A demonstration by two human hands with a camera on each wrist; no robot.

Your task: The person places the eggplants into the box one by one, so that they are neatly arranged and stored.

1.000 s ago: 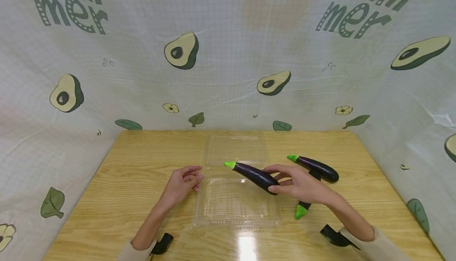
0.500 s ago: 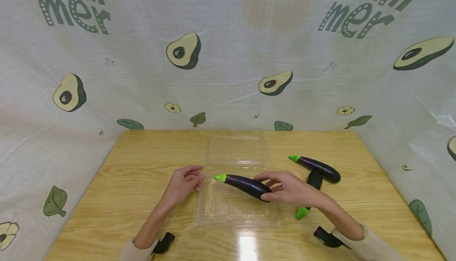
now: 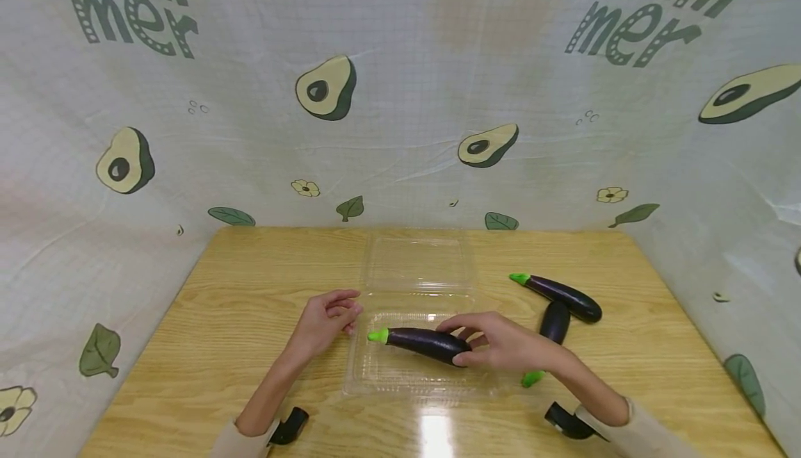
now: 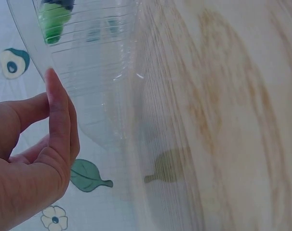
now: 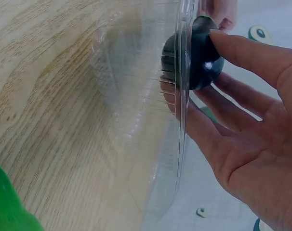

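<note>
In the head view, an eggplant [image 3: 425, 345] with a bright green stem end lies slantwise inside or just over the base of a clear plastic clamshell box [image 3: 407, 383]. My right hand [image 3: 500, 340] grips its thick dark end between thumb and fingers. In the right wrist view this eggplant [image 5: 204, 57] sits partly below the box's rim, fingers reaching inside. My left hand [image 3: 322, 322] stays at the box's left edge, fingers loosely bent. From the left wrist, the fingertips of that hand [image 4: 45, 144] are at the rim; whether they touch it I cannot tell.
Two more eggplants lie on the wooden table [image 3: 250, 305] to the right: one farther back [image 3: 566, 298], the other nearer [image 3: 555, 322], partly behind my right hand. The box's opened lid [image 3: 418, 260] lies flat behind its base. A printed sheet [image 3: 400, 96] hangs around the table.
My right hand has moved the eggplant left, nearer to me and down into the box's base area, turning it closer to level. The left hand has hardly moved.
</note>
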